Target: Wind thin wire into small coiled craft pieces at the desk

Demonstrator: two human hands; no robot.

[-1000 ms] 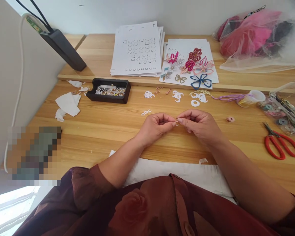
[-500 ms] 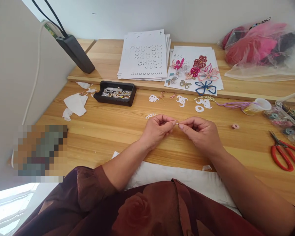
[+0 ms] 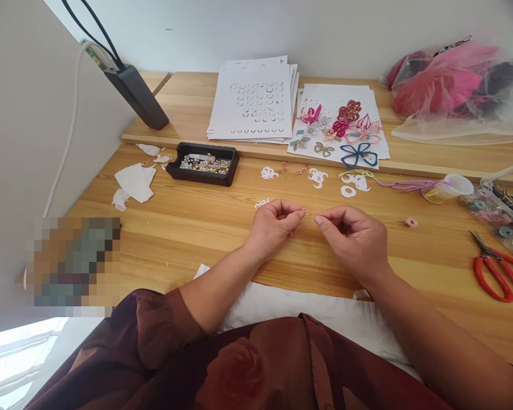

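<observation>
Pinching a tiny bit of thin wire (image 3: 306, 213) in our left hand (image 3: 273, 225), fingertips closed right on it, just over the pine table (image 3: 196, 233). Our right hand (image 3: 353, 239) sits curled just beside it, fingers (image 3: 319, 220) pressed together, though we can't tell if they've got anything. Little white paper cutouts (image 3: 263, 203) lie just past our hands.

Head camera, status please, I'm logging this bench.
Left hand pinching thin wire piece. Right hand close by, hold unclear. White paper cutouts beyond, not blocking.
</observation>
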